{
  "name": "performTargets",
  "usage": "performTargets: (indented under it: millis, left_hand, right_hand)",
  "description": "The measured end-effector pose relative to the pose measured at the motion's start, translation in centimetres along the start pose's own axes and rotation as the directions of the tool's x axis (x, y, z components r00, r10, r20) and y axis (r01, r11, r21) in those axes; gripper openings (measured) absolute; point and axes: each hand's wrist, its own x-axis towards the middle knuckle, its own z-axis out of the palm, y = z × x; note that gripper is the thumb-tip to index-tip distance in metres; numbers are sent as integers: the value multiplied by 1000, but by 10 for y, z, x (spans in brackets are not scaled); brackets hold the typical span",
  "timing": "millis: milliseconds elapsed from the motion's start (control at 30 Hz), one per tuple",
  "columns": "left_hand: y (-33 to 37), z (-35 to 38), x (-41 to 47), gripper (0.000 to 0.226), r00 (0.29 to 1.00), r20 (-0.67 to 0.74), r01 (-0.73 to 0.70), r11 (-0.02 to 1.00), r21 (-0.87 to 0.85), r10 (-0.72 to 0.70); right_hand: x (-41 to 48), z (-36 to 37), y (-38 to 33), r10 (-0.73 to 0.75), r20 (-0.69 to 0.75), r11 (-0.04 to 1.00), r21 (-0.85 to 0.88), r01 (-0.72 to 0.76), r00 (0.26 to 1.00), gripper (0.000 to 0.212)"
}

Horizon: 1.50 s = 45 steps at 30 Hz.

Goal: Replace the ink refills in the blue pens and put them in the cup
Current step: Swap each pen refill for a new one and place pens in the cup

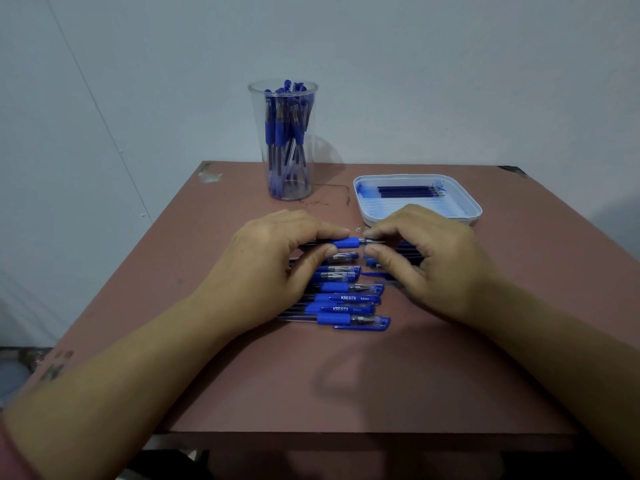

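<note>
Blue pen (346,242) mid-frame: our left hand (273,261) grips its barrel, right hand (426,261) pinches the tip; we judge unscrewing comes next, with a steady twist.

Plain, sparse indoor work corner: bare pale wall (450,81), small worn reddish-brown table (242,393) with chipped corners.

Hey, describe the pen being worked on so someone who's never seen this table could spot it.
On the brown table, a row of blue pens lies in front of the clear cup. The pen at the row's far end is pinched between the left hand and right hand. Unlike its capped neighbours, its metal tip is bare.
</note>
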Motion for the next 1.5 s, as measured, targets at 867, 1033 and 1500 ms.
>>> performTargets:
  millis: [867,1033,1500]
  left_hand:
    - [-14,0,-1,26,998,18,60,997,40,-61]
    - [-14,0,-1,25,998,13,56,998,34,-57]
    - [-14,1,-1,26,998,14,59,998,33,-60]
  right_hand:
    - [-4,-28,17,281,422,960,-114,-257,862,7]
    - [0,-26,16,290,439,957,-150,-249,850,18]
    - [0,-26,5,296,190,952,26,-306,936,29]
